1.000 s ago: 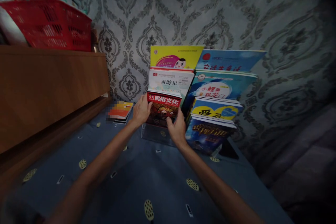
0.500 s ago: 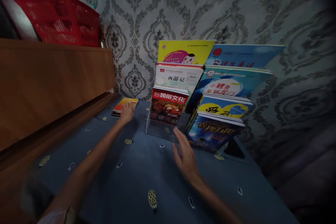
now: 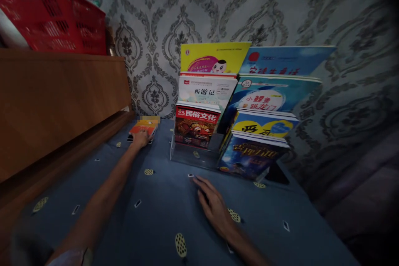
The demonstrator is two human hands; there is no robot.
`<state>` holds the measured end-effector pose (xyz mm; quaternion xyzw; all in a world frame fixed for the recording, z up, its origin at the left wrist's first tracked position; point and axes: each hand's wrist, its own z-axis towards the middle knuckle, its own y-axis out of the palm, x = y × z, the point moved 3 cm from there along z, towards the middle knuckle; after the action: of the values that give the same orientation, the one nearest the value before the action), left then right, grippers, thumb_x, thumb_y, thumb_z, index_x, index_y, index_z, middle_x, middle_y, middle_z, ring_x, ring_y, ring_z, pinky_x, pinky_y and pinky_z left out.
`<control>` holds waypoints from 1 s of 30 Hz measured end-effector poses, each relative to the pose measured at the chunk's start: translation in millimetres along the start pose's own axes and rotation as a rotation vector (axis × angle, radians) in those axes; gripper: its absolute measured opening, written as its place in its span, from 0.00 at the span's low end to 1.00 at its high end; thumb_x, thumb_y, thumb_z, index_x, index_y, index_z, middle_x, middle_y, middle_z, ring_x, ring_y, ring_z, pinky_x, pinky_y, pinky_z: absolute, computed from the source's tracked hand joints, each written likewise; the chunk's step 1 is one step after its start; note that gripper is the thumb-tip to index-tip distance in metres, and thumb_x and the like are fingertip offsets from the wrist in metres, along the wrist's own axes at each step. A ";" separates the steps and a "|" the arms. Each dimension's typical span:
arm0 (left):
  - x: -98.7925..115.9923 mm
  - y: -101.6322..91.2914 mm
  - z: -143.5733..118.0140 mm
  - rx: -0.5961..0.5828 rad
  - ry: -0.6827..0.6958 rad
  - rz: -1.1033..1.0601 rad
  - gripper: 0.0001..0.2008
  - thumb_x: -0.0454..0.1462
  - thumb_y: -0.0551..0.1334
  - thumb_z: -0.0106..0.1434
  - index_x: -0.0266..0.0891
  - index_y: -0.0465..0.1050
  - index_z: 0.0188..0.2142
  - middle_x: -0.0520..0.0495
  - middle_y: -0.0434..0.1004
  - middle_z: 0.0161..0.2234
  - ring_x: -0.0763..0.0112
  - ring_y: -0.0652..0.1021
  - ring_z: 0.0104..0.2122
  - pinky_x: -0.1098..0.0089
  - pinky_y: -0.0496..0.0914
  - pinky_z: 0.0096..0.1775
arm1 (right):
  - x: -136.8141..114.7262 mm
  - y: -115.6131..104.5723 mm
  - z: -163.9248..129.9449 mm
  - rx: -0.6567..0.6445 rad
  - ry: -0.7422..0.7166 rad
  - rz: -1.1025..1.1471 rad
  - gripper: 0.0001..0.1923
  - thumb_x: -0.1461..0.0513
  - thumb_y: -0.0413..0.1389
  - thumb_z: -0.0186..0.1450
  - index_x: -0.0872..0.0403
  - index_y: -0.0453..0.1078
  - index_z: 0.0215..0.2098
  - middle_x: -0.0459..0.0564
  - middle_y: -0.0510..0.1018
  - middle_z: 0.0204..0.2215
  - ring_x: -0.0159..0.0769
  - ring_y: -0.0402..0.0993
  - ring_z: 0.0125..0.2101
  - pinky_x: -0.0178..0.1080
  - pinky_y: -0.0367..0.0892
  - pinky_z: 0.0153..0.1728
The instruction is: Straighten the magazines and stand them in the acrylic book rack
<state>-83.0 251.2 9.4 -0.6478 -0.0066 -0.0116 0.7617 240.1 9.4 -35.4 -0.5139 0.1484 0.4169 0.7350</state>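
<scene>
My left hand (image 3: 141,138) is at the near edge of a small orange-and-yellow book (image 3: 146,125) that tops a low stack. Its fingers close on that edge, the fingertips partly hidden, and dark edges of other books show beneath. Above the cloth, in front of the display rack, my right hand (image 3: 215,208) is empty with its fingers stretched out. The clear rack (image 3: 195,156) holds upright books in two columns. At the front are a red-covered book (image 3: 196,126) on the left and a dark blue book (image 3: 247,156) on the right.
A blue-grey patterned cloth (image 3: 162,212) covers the table. Along the left side runs a wooden cabinet (image 3: 62,104) with a red basket (image 3: 62,20) on top. A patterned wall (image 3: 149,58) rises behind the rack. A black flat piece (image 3: 277,173) lies by the rack's right side.
My right hand has drawn back from the rack's front toward me. My left hand has moved to the near edge of the orange book. The view has shifted slightly.
</scene>
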 end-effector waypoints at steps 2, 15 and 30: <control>0.9 -2.3 0.6 0.000 0.002 0.017 0.20 0.46 0.52 0.70 0.35 0.72 0.52 0.30 0.75 0.54 0.46 0.74 0.54 0.39 0.63 0.56 | -0.6 -0.1 -0.4 -0.013 0.010 0.009 0.20 0.59 0.47 0.71 0.51 0.71 0.58 0.56 0.74 0.59 0.44 0.70 0.59 0.53 0.67 0.61; 11.9 -30.8 -12.5 0.048 0.154 0.117 0.19 0.34 0.48 0.69 0.30 0.74 0.50 0.28 0.80 0.45 0.50 0.80 0.48 0.54 0.65 0.55 | -4.3 -3.7 0.6 -0.013 0.008 0.007 0.19 0.60 0.48 0.71 0.50 0.73 0.55 0.56 0.75 0.57 0.46 0.73 0.57 0.54 0.69 0.58; -5.5 -68.1 -158.2 0.035 0.367 0.034 0.21 0.50 0.48 0.71 0.44 0.77 0.40 0.43 0.82 0.37 0.59 0.80 0.40 0.62 0.70 0.48 | -4.0 -3.9 3.0 -0.002 -0.009 0.035 0.18 0.60 0.48 0.70 0.50 0.74 0.54 0.55 0.76 0.56 0.44 0.74 0.56 0.52 0.69 0.58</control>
<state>-91.1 84.2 51.0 -0.6215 0.1431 -0.1165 0.7614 240.0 9.7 -29.1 -0.5101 0.1535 0.4320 0.7277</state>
